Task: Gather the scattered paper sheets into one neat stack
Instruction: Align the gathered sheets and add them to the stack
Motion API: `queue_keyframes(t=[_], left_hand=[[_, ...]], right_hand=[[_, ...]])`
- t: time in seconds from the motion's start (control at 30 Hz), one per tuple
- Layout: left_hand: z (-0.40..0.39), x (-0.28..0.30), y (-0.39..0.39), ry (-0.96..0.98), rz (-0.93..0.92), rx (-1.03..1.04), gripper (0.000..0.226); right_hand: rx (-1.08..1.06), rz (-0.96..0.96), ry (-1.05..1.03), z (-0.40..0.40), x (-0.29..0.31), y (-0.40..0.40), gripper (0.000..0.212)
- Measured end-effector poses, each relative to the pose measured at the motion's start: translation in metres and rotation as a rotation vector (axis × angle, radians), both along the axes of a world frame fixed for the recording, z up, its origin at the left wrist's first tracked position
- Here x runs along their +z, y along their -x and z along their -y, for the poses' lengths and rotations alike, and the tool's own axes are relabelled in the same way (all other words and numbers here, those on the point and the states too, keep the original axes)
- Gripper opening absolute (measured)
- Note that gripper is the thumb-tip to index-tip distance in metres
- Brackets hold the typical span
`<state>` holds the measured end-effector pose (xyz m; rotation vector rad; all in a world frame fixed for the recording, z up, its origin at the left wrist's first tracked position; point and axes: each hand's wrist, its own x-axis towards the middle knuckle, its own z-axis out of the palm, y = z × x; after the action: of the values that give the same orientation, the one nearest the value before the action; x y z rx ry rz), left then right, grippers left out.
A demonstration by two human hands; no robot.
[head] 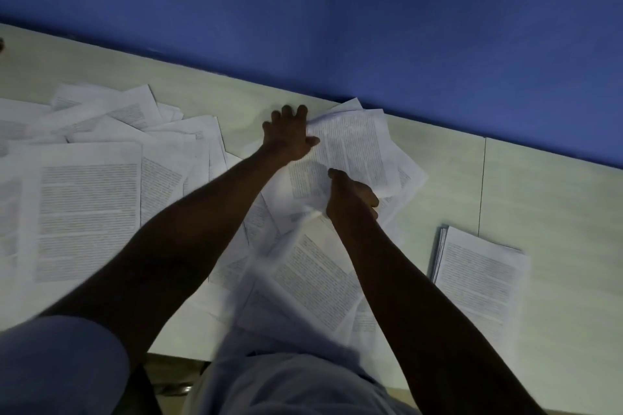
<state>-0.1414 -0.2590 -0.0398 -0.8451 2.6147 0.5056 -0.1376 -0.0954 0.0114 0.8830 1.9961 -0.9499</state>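
- blue wall [337, 10] fills the whole top half of the frame, biggest thing here by far
- one pale table [546, 199] runs under it on a slant, from upper left down to lower right, with a thin seam line on the right side
- loose paper sheets [87, 205] everywhere: a big overlapping spread covers the left side of the frame, too layered to count properly, well over ten printed pages
- second messy bunch, the middle pile [357, 145], sits in the centre of the frame, up against the wall edge; I can make out roughly four or five pages fanned out, some curling up
- more pages slide down from there toward the bottom centre, and a couple hang over the near table edge
- one squared-up stack [478, 280] at lower right of the frame, well apart from the mess, edges mostly lined up; can't count the sheets in it
- two bare arms reach in from the bottom, short pale sleeves showing at the lower left
- left hand [288, 135] just above centre, fingers spread fairly straight, pressing flat on the left edge of the middle pile
- right hand [350, 195] just below it, fingers curled, grasping a crumpled page from that same pile
- no containers anywhere
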Motion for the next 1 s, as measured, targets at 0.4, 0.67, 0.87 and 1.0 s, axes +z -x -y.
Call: queue_keyframes(t=[0.4,0.67,0.87,1.0], left_hand=[[-0.044,0.019,-0.028,-0.071,0.031,0.113,0.108],[-0.101,0.004,-0.03,-0.39,-0.063,0.215,0.074],[-0.09,0.026,-0.051,-0.73,-0.093,0.314,0.052],[-0.099,0.048,-0.071,-0.691,0.003,0.261,0.068]], right_hand=[[0.247,-0.318,-0.348,-0.067,-0.006,-0.016,0.056],[-0.013,-0.222,0.017,-0.088,-0.015,-0.001,0.091],[0.013,-0.445,0.187,-0.106,-0.007,-0.006,0.046],[0.027,-0.477,0.03,-0.131,0.001,-0.036,0.037]])
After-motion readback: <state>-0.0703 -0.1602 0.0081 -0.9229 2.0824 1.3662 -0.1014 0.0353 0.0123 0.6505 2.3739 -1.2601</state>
